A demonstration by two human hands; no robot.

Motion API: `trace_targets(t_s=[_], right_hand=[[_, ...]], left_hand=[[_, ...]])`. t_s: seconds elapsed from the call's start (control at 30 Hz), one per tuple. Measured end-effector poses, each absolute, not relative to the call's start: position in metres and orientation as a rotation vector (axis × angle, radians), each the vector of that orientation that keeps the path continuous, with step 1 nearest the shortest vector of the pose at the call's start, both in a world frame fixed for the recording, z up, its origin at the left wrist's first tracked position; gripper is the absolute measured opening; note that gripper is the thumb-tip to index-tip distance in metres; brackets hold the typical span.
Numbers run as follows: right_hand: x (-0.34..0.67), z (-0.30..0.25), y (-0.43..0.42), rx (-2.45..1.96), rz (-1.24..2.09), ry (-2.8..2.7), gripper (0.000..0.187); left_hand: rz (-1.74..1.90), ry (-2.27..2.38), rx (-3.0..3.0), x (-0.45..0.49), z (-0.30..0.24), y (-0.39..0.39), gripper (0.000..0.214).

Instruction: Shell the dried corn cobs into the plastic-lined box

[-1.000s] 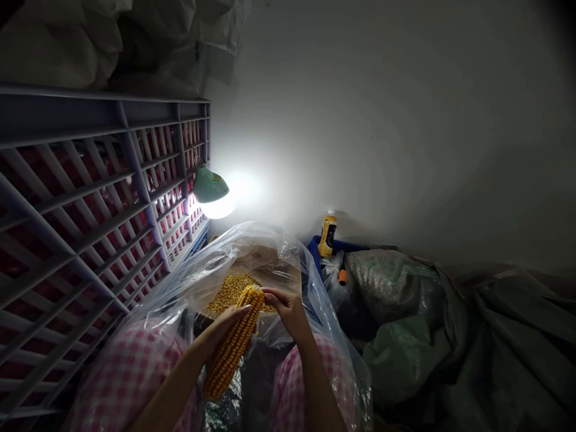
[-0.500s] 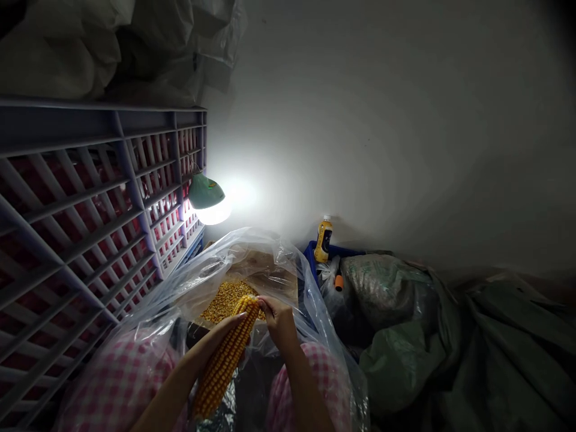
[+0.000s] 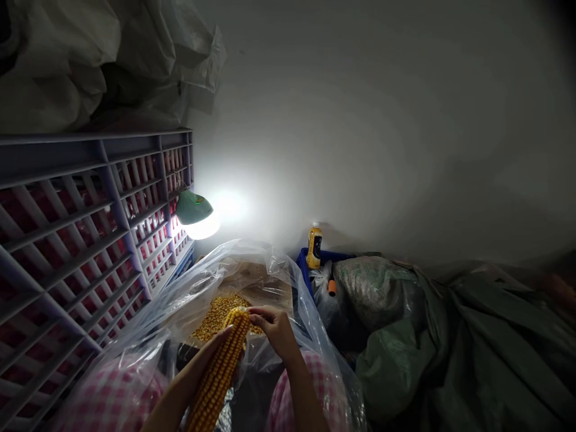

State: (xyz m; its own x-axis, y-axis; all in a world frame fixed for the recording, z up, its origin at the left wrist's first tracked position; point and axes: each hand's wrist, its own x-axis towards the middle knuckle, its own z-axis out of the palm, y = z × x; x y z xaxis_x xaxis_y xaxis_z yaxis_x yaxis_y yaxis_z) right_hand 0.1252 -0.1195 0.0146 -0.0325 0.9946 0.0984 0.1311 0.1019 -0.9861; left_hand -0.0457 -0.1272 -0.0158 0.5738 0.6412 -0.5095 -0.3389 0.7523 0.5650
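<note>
A long ear of yellow corn [image 3: 217, 378] slants up from the lower middle, its pale tip pointing away from me. My left hand [image 3: 209, 354] is wrapped round it from the left side, thumb lying along the upper part; its other fingers are hidden behind the ear. With fingers bent and pinched, my right hand [image 3: 276, 331] presses on the kernels at the right of the tip. Beneath the tip, loose corn kernels [image 3: 215, 317] lie in a heap inside a large clear plastic bag [image 3: 310, 321] spread open over my lap.
On the left stands a purple slatted crate [image 3: 108, 180], with a lit green lamp [image 3: 194, 208] hanging at its end. A yellow bottle [image 3: 314, 246] stands by a blue bin [image 3: 304, 267]. Stuffed sacks [image 3: 375, 288] and dark green cloth [image 3: 504, 336] fill the right side.
The view has tilted slightly, so the surroundings sit lower and farther left. My left hand still grips the ear, and my right fingers remain at its tip, with the hand slightly more level.
</note>
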Motion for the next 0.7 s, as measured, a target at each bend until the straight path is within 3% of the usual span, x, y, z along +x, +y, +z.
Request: trace_targets(t_s=[0.23,0.43,0.7], right_hand=[[0.123,0.02,-0.125,-1.264,0.832,-1.605,0.025],[0.112,0.001,-0.123,-1.319,0.587,-1.763,0.034],[0.117,-0.001,-0.119,-1.227,0.552,-1.836,0.033]], left_hand=[[0.521,0.712,0.408,-0.045,-0.022,-0.118,0.058],[0.539,0.845,0.396,-0.045,-0.015,-0.12,0.058],[0.55,0.884,0.429,-0.045,-0.018,-0.119,0.054]])
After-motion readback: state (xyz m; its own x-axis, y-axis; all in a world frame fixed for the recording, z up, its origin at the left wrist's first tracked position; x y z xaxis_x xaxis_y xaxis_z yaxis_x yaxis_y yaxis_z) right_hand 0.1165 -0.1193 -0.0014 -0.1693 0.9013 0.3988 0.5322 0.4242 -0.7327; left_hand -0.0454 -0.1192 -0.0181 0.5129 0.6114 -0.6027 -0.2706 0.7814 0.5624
